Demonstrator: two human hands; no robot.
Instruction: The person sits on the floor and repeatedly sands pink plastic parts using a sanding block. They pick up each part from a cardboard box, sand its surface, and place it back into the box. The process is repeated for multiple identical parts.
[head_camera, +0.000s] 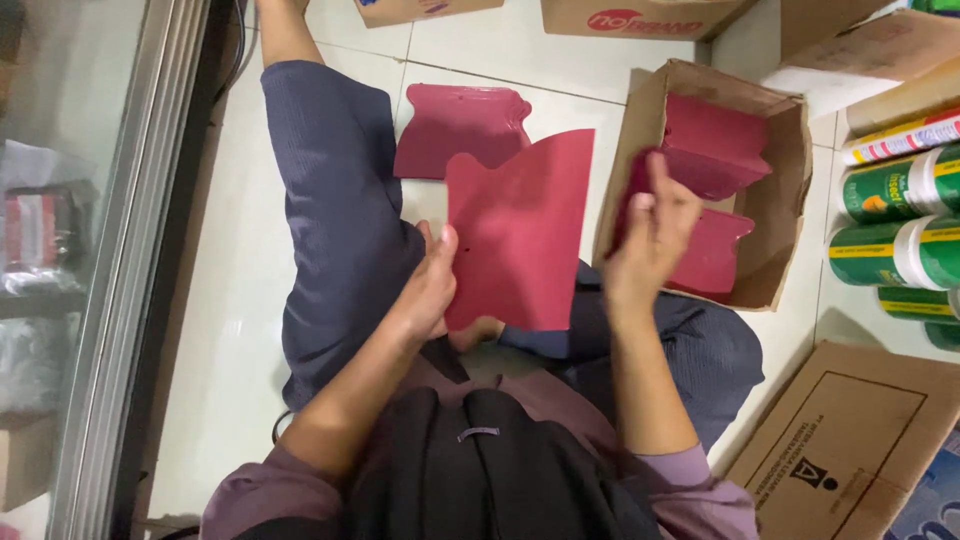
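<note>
1. Roughly mid-batch by my read: one dark red flat piece (460, 128) lies on the floor tiles (230, 300) past the person's knees, and several more of the same colour sit in the open cardboard box (775, 215) to the right.
2. Left hand (432, 285) holds a dark red sheet (520, 235) upright over the lap, fingers clamped on its left edge, thumb on the face.
3. Right hand (650, 225) is raised just beside the box, fingers curled around a dark red piece (632, 195); most of that piece is hidden.
4. Held sheet: flat, stiff-looking, matte, curved cut-out along the top, small hole near the left edge. No creases visible.
5. Green-labelled canisters (900, 225) are stacked at far right, with more cartons (850, 440) around.
</note>
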